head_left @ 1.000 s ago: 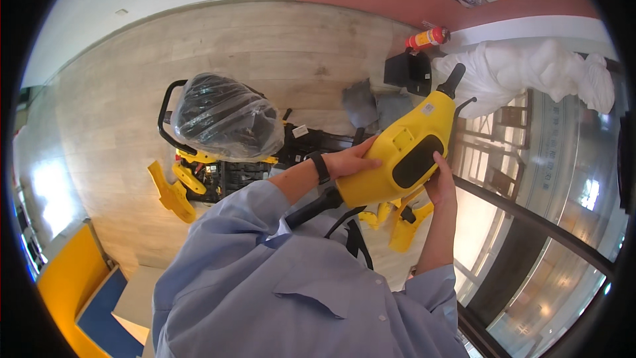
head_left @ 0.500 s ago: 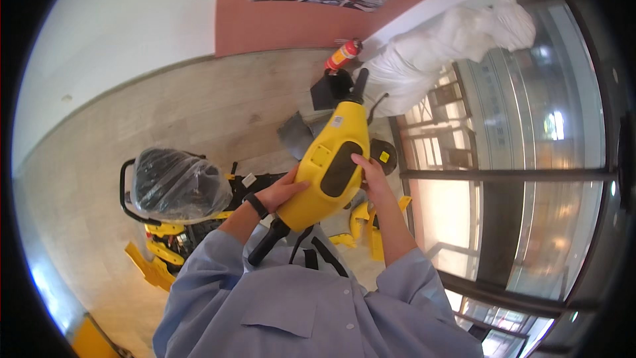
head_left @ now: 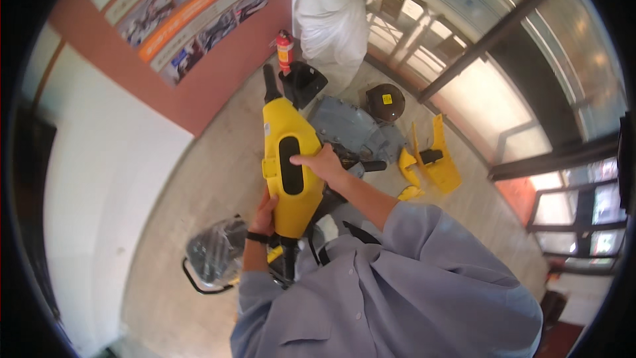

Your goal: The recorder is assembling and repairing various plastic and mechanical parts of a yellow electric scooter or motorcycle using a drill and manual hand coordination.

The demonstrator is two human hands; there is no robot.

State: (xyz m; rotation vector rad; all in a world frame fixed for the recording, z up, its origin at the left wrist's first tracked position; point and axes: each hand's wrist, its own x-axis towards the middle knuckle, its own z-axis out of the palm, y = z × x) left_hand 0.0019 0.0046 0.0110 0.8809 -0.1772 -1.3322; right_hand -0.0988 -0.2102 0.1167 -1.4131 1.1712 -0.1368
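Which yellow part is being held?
The handlebar cover with the dark oval panel, held by left hand and right hand; the loose yellow pieces are on the floor.

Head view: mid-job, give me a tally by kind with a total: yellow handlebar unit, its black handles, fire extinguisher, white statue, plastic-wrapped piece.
Yellow handlebar unit: 1
Black handles on its ends: 2
Fire extinguisher: 1
White statue: 1
Plastic-wrapped piece: 1
Total: 6
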